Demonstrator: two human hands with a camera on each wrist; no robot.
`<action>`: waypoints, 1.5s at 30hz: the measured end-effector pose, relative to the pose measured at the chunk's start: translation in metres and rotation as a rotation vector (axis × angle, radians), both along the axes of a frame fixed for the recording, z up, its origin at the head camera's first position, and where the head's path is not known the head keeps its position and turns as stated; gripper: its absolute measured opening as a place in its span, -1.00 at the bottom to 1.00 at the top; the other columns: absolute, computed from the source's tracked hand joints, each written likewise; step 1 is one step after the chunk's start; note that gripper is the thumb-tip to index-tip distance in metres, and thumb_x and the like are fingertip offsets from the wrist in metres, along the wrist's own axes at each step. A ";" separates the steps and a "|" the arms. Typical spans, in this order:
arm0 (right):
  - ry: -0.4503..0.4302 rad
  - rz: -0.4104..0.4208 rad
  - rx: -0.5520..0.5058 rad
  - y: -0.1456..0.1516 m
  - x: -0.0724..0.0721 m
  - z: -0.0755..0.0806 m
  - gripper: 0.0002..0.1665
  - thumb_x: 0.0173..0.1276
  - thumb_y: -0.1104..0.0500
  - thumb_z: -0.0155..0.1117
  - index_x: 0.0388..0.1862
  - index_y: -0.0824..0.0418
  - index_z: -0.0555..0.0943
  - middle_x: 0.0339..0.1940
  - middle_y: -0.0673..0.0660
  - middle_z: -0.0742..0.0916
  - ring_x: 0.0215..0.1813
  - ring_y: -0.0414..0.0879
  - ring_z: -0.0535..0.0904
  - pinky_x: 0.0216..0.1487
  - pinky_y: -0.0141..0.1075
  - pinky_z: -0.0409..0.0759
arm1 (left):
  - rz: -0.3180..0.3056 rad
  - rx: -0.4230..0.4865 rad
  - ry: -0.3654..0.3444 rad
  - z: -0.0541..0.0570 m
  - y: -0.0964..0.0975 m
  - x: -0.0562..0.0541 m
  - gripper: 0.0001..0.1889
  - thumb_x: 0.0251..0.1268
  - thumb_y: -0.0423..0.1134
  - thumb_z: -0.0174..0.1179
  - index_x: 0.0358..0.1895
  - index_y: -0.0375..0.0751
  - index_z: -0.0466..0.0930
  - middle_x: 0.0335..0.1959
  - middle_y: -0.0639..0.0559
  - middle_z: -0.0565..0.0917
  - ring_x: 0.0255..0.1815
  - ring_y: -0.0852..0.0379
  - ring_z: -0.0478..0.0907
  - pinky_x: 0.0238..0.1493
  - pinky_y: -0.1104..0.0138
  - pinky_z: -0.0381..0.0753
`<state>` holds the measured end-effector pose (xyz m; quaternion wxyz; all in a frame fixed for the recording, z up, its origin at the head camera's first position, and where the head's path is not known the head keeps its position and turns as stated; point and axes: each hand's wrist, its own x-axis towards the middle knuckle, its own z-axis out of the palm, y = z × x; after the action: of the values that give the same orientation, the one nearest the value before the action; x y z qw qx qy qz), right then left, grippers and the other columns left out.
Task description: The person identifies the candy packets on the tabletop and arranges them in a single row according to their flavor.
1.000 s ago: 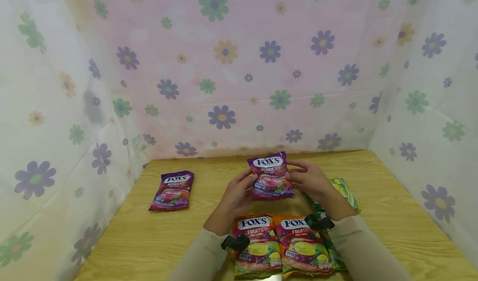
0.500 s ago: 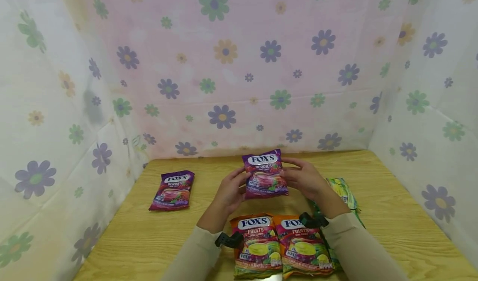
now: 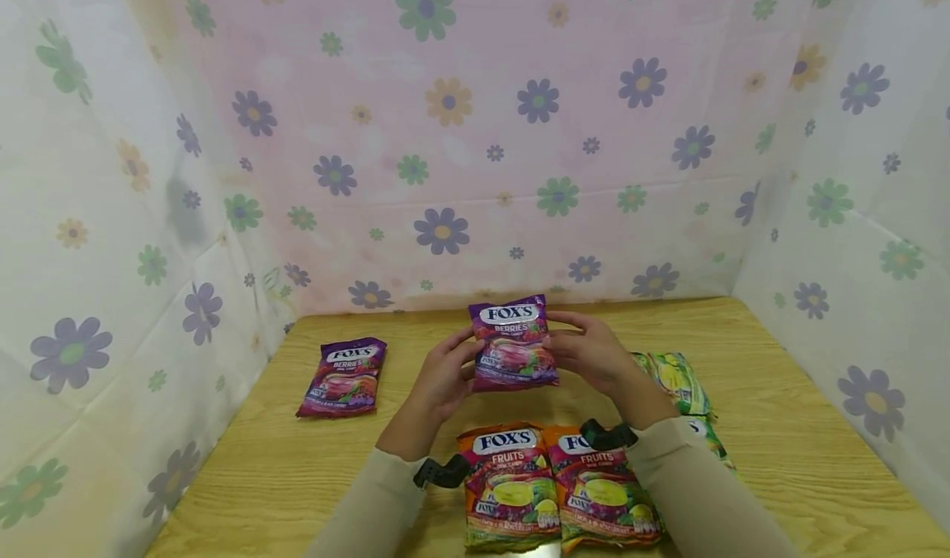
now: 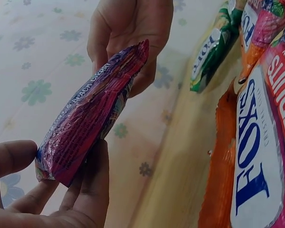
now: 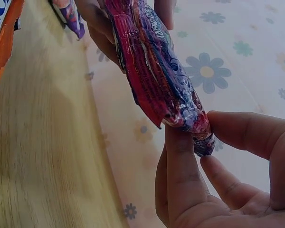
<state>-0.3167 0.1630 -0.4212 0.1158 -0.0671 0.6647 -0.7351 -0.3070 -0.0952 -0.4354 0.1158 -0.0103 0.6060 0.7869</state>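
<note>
Both hands hold a purple Fox's Berries candy bag upright above the middle of the table, its printed front facing the head camera. My left hand pinches its left edge, thumb in front and fingers behind. At the right edge, my right hand grips it the same way. From below, the left wrist view shows the underside of the candy bag between the two hands. In the right wrist view its crimped bottom seam runs between the hands.
Another purple Berries bag lies at the table's left. Two orange Fruits bags lie side by side at the front. Green-yellow bags lie at the right, partly behind the right forearm. Flowered cloth walls the table's back and sides.
Both hands have carried the held Berries bag a little to the left and slightly up. More of the green bags shows beside the right forearm. The bags on the table stay put.
</note>
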 end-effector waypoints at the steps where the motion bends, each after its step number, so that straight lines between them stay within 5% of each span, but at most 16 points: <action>1: 0.004 0.003 -0.002 -0.001 0.000 0.000 -0.28 0.55 0.28 0.22 0.61 0.23 0.26 0.33 0.42 0.62 0.01 -0.04 0.76 0.11 -0.18 0.75 | 0.003 0.003 -0.002 0.000 -0.001 -0.001 -0.48 0.53 -0.07 0.20 0.50 0.07 0.43 0.30 -0.23 0.57 0.06 -0.07 0.68 0.03 0.17 0.77; 27: -0.062 -0.055 -0.037 -0.046 -0.008 0.008 -0.34 0.45 0.27 0.36 0.49 0.06 0.45 0.27 0.30 0.69 0.07 0.07 0.76 0.18 -0.07 0.72 | 0.076 -0.003 -0.002 0.008 -0.042 -0.007 -0.52 0.52 -0.12 0.22 0.44 0.02 0.48 0.31 -0.20 0.52 0.08 -0.08 0.62 0.03 0.22 0.75; 36: -0.068 -0.072 -0.102 -0.062 -0.010 0.006 -0.32 0.43 0.28 0.36 0.50 0.09 0.44 0.28 0.34 0.67 0.01 0.06 0.77 0.14 -0.10 0.74 | 0.074 0.026 -0.002 0.011 -0.055 -0.011 -0.52 0.54 -0.18 0.18 0.46 0.03 0.45 0.25 -0.15 0.53 -0.07 0.02 0.65 -0.11 0.29 0.72; 45: -0.082 -0.119 -0.166 -0.076 -0.012 0.001 -0.50 0.43 0.29 0.38 0.34 0.23 0.60 0.26 0.27 0.69 0.04 0.05 0.76 0.15 -0.14 0.74 | 0.094 0.018 -0.007 0.017 -0.065 -0.011 -0.53 0.53 -0.16 0.21 0.44 0.06 0.48 0.31 -0.14 0.53 -0.03 0.00 0.68 -0.03 0.24 0.76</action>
<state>-0.3287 0.0871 -0.4203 0.0932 -0.0069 0.5990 -0.7953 -0.3182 -0.1597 -0.4180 0.0809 -0.0406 0.5974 0.7969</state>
